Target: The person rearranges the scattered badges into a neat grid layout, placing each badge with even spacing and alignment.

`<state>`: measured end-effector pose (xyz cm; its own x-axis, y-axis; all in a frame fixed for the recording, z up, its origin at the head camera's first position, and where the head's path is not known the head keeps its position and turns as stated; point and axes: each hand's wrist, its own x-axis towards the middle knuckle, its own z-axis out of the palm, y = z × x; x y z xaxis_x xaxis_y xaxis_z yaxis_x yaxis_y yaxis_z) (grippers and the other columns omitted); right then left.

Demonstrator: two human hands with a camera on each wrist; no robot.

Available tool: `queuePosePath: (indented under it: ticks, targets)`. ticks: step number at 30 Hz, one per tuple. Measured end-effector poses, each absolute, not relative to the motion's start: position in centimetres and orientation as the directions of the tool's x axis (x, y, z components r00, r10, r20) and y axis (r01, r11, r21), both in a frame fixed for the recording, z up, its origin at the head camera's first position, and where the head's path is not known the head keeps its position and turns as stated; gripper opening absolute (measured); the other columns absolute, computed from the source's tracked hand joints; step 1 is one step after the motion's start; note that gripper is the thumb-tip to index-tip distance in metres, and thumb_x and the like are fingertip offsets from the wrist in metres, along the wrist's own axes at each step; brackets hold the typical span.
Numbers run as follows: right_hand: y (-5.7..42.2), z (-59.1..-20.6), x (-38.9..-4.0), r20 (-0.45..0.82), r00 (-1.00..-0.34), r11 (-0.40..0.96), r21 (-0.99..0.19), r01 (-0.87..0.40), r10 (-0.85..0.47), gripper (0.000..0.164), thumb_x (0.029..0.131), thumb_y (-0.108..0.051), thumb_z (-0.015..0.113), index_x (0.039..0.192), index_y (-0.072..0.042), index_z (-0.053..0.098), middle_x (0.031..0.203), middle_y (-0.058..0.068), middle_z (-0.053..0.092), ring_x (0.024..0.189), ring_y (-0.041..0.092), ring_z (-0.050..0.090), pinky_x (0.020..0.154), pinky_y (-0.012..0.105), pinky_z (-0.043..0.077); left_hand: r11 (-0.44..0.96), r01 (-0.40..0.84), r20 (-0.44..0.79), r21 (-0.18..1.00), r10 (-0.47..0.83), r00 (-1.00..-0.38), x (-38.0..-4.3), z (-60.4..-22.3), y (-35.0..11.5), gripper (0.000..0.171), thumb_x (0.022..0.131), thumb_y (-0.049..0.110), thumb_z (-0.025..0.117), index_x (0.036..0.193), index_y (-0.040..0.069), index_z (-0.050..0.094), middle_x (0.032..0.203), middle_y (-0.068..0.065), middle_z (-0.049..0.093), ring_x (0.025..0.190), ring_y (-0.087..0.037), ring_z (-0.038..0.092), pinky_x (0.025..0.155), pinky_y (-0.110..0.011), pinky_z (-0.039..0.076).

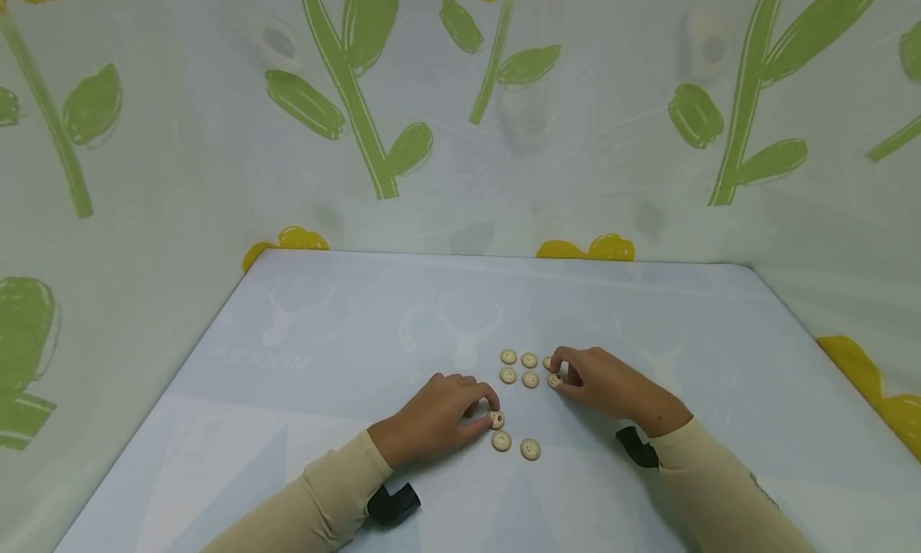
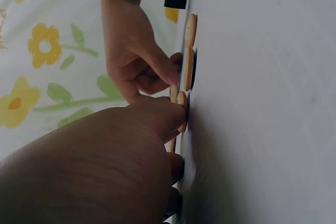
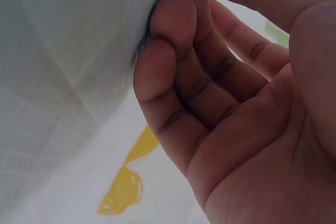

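Note:
My left hand (image 1: 444, 419) pinches a round cream-coloured button (image 1: 496, 419) between thumb and index finger, low against the tabletop. Just below it lies another button (image 1: 501, 441), with a further button (image 1: 530, 449) to the right. Farther back, my right hand (image 1: 603, 383) has thumb and index finger around a button (image 1: 554, 380) at the right end of two short rows. The button behind that one (image 1: 548, 363) is partly covered by the fingers. In the right wrist view, curled fingers (image 3: 173, 22) near the table surface hide most of the held button.
The pale tabletop (image 1: 324, 313) has faint deer prints and blue triangles. Other buttons (image 1: 529, 360) of the two rows lie left of my right hand. A white curtain (image 1: 612, 137) with green leaves and yellow flowers hangs behind the table. Black straps (image 1: 393, 505) sit at both wrists.

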<state>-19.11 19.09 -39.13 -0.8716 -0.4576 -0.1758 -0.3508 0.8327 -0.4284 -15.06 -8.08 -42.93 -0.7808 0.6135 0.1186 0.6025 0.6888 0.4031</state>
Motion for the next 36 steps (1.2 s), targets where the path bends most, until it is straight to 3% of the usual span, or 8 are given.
queuePosePath:
  ticks: [36]
  targets:
    - [19.14,-39.50,-19.09,-0.166,-0.876,0.835,-0.424,-0.351,-0.452,0.016,0.091,-0.013,0.072,0.104,-0.014,0.062,0.068,-0.003,0.054,0.061,0.009,0.048,0.055,0.023,0.041,0.678,0.611,0.134,0.409,0.617,-0.775,-15.00,-42.97,-7.95,0.011,0.094,0.032,0.069,0.104,0.028,0.068,0.075,0.013,0.050,0.070,-0.002,0.043,0.068,-0.024,0.032]
